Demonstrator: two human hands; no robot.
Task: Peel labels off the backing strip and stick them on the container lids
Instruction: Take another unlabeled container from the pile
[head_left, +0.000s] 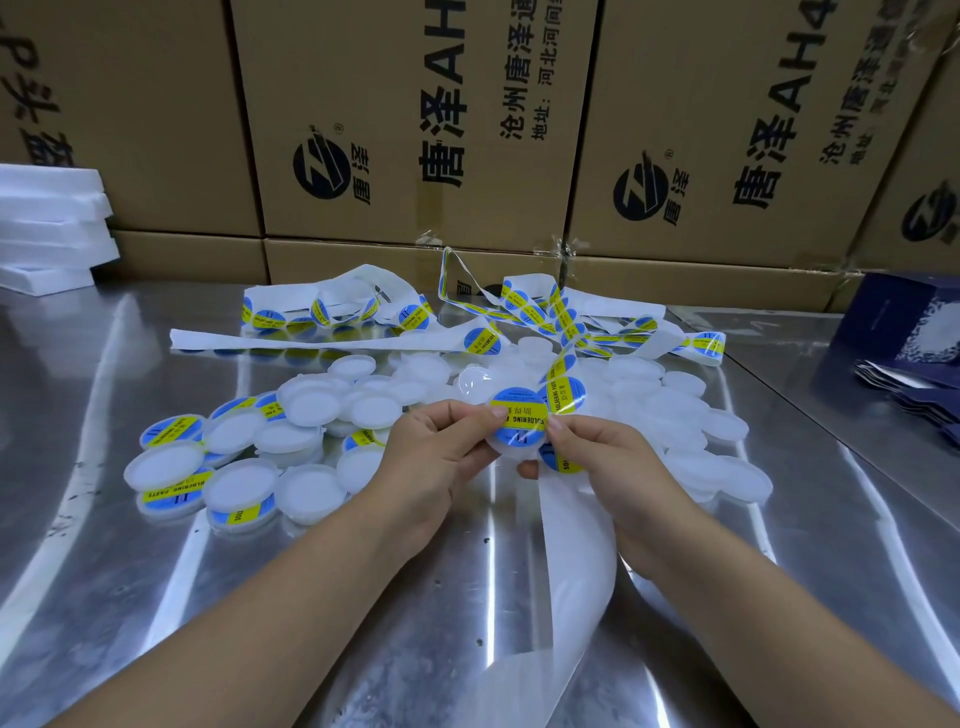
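Round white plastic lid (511, 451) held just above the table (156, 597). Left hand (441, 452) and right hand (602, 452) are close together, fingertips pinching its edges. Round blue label (519, 415) with a yellow band on it reads "SOLDERING", the rest cut off at the right thumb. Glossy white backing strip (566, 551) curls below the right hand. Translucent loose lids (311, 408) heaped behind; labelled lids (171, 491) at left read "SOLDERING PASTE". Table is reflective steel. Brown cartons (395, 130) printed "唐泽 AH".

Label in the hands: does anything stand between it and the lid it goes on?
Nothing visible does. The label lies on the lid, held by left hand and right hand; the backing strip hangs below.
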